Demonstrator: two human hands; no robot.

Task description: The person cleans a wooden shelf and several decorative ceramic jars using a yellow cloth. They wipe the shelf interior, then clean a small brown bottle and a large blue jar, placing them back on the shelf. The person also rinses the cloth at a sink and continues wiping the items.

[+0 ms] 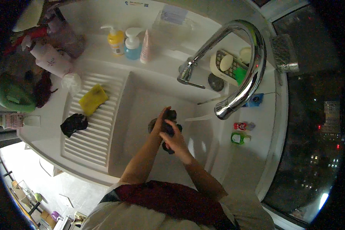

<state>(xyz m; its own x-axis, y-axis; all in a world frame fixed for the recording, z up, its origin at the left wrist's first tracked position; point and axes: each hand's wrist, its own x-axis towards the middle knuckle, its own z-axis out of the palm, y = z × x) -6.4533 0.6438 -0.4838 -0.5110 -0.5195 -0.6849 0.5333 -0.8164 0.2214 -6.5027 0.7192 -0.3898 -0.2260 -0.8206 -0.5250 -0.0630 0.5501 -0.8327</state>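
Note:
Both of my hands are inside the white sink basin [142,96], close together over a bunched dark cloth [171,114]. My left hand [161,122] is closed on the cloth, with part of it showing past the fingertips. From the right, my right hand [174,141] lies across the cloth with its fingers curled around it. Dark folds hang below and beside the hands, and the cloth's exact kind cannot be made out. Another crumpled black cloth [74,125] lies on the ribbed washboard [89,142] to the left, near a yellow sponge [93,99].
A chrome faucet [234,101] arches over the basin's right side. Along the back ledge stand a yellow pump bottle [116,41], a blue pump bottle [132,48] and a pink tube [145,48]. A soap tray [222,71] and small bottles [239,138] sit at right.

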